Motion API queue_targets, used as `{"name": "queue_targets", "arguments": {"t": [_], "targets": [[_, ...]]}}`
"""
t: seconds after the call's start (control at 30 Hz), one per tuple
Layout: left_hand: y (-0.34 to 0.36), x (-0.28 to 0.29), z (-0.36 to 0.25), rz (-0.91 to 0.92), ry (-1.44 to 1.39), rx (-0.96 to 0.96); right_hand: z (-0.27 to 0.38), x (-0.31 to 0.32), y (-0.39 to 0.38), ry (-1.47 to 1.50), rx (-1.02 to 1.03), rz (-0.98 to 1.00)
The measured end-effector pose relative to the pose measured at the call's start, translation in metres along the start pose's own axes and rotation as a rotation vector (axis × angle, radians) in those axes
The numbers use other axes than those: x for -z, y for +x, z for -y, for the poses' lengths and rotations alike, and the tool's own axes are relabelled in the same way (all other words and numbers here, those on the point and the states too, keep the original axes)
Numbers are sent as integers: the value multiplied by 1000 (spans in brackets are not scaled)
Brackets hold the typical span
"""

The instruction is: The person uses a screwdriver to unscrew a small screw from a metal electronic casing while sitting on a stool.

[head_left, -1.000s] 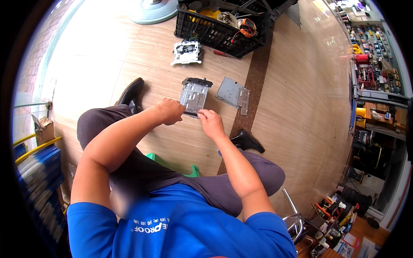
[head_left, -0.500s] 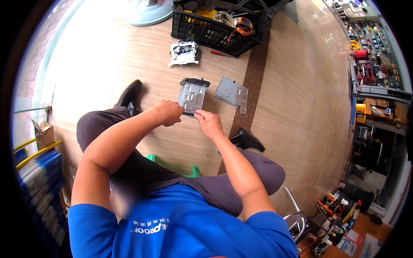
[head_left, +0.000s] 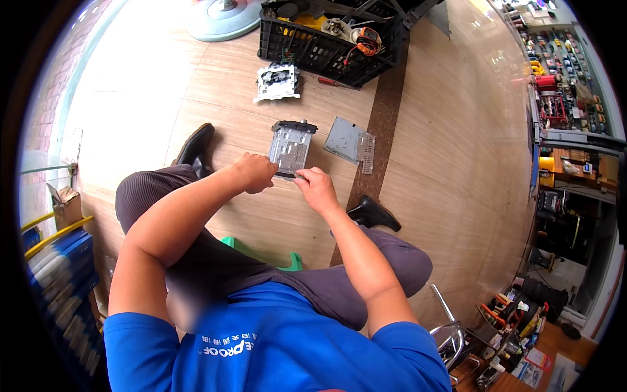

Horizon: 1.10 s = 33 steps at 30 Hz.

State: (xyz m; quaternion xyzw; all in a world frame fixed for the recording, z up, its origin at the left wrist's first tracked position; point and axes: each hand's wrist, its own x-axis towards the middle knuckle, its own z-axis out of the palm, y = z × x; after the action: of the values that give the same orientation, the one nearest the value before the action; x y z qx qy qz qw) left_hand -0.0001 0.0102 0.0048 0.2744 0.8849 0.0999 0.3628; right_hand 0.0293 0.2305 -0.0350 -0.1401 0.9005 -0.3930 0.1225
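A silver metal electronic unit (head_left: 290, 147) with a dark bracket along its far edge is in front of me on the tiled floor. My left hand (head_left: 255, 172) grips its near left corner with curled fingers. My right hand (head_left: 315, 185) pinches the near right corner with thumb and fingers. Right of the unit lies a flat grey metal plate (head_left: 344, 140) with a slotted strip. Farther away sits a white mechanism (head_left: 276, 83) with dark parts on top, with a red-handled screwdriver (head_left: 328, 81) beside it.
A black crate (head_left: 294, 44) of tools and an orange meter stands at the back, beside a pale blue round base (head_left: 222, 23). A green stool (head_left: 290, 260) is under me. A chrome frame (head_left: 441, 304), cluttered shelves (head_left: 562, 85) and stacked blue boxes (head_left: 60, 264) line the sides.
The view has shifted slightly. My hands stay on the unit's near end with almost the same grip, moving very little.
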Motion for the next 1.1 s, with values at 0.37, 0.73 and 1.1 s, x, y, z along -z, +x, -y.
{"name": "queue_targets", "arguments": {"t": [0.37,0.73,1.1], "targets": [[-2,-1,0,-64,-3,1,11,2,1,84,-81,60],[-2,2,0,-16,4,-14,5,-2,0,84,-155,19],[0,-1,1,-30,14,-2,1,-3,0,90,-100,-21]]}}
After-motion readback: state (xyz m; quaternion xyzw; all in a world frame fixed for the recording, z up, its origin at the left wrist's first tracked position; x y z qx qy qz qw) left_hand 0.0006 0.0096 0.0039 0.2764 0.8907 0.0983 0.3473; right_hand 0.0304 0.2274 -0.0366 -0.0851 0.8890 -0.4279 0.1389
